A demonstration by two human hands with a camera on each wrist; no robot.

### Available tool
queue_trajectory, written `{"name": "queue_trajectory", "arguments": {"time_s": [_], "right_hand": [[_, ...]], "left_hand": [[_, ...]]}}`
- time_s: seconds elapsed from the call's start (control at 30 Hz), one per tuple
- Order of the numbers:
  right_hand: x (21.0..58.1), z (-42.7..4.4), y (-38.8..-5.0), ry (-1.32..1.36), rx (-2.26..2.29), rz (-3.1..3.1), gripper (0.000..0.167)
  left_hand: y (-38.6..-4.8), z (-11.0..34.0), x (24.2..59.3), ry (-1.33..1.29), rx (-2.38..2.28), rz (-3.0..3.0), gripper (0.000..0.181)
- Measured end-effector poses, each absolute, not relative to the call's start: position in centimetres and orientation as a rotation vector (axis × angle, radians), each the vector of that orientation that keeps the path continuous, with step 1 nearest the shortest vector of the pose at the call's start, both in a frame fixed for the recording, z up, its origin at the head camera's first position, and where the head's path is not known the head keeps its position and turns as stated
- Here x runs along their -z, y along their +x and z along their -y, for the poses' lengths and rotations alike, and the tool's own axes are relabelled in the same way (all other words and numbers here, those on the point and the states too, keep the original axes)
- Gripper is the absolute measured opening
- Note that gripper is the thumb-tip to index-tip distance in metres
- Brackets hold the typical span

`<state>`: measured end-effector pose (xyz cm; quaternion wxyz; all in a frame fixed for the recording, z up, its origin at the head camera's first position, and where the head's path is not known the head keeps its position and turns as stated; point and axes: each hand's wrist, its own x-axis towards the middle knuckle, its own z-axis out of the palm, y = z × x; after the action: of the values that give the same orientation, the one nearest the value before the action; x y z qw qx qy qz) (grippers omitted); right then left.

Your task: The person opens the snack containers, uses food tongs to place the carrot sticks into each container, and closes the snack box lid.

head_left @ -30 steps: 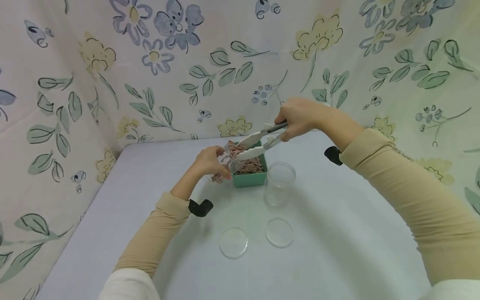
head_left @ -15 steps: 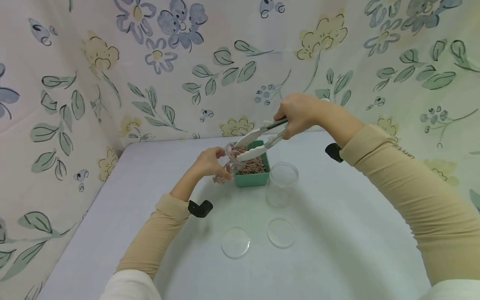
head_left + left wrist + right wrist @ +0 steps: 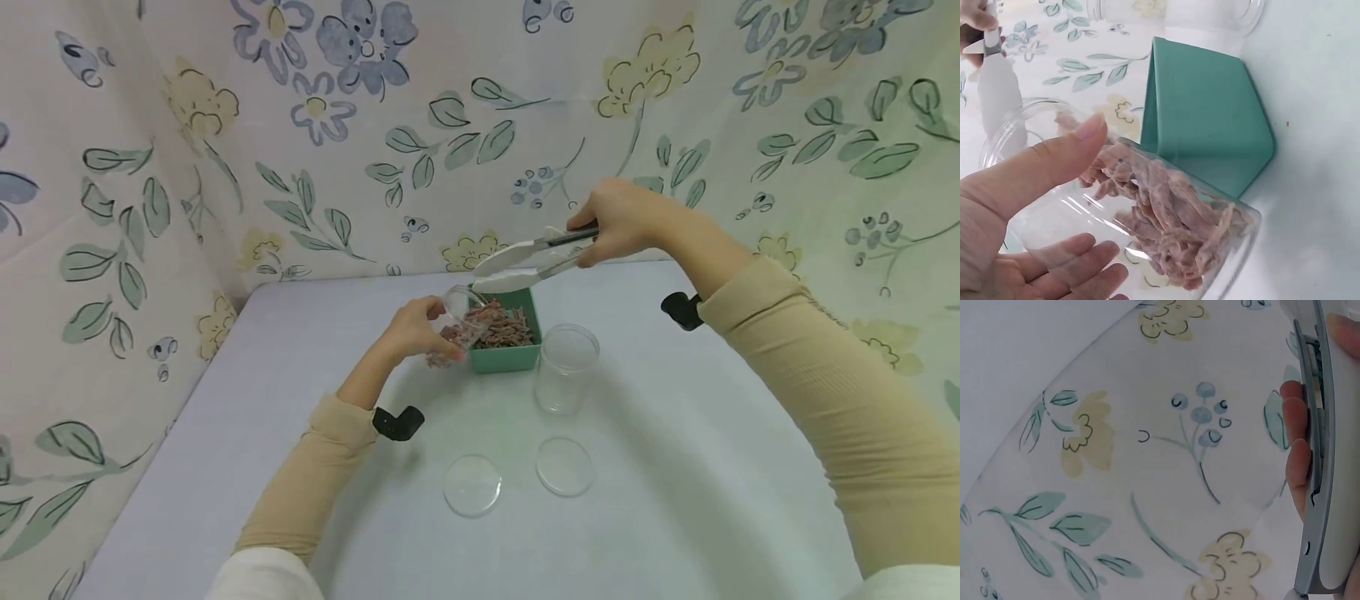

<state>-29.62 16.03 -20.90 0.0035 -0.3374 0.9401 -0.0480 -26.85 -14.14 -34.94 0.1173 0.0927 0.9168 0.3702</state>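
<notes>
My left hand (image 3: pixel 417 327) grips a clear jar (image 3: pixel 1210 187), thumb on one side and fingers round the other. The jar is tilted, its mouth toward the green box, and brownish-pink shredded strips (image 3: pixel 1166 219) lie inside it. In my right hand (image 3: pixel 618 218) is a pair of tongs (image 3: pixel 551 242) with white tips. Those tips are spread apart above the jar's mouth and the box, with nothing seen between them. The green box (image 3: pixel 504 360) holds more of the same strips. In the right wrist view, fingers wrap the tongs' grey-edged handle (image 3: pixel 1329 487).
A second clear jar (image 3: pixel 566 371) stands upright just right of the box. Two clear round lids (image 3: pixel 472 486) lie on the white table (image 3: pixel 637 500) nearer the person. Floral cloth (image 3: pixel 450 150) hangs behind and at the left.
The tongs have risen out of the jar's mouth and shifted up and right with my right hand. The left hand keeps the tilted jar at about the same spot by the box.
</notes>
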Motion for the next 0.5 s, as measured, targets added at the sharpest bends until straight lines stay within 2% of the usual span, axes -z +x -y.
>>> {"name": "queue_trajectory", "arguments": {"time_s": [0.1,0.17,0.23,0.3,0.4,0.5], "right_hand": [[21.7,-17.0,-29.5,-1.106,0.228,-2.965,0.03],[22.3,-17.6,-29.4,-1.115,0.283,-2.98,0.029],[22.9,-18.1,-29.3,-1.085,0.311,-2.998,0.03],[23.5,-18.4,-29.2,-1.028,0.319,-3.019,0.037],[24.3,-18.8,-29.3,-0.956,0.323,-3.044,0.04],[25.2,-19.1,-29.2,-0.903,0.37,-3.051,0.04]], "left_hand": [[-26.6,14.6,35.7,0.243,-1.177,-2.645,0.082],[-26.4,15.0,36.3,0.213,-1.246,-2.621,0.083],[-26.2,15.3,36.8,0.183,-1.312,-2.6,0.083],[-26.0,15.6,37.4,0.159,-1.365,-2.581,0.075],[-25.8,16.0,38.1,0.153,-1.459,-2.539,0.058],[-25.7,16.4,38.7,0.171,-1.577,-2.47,0.059]]}}
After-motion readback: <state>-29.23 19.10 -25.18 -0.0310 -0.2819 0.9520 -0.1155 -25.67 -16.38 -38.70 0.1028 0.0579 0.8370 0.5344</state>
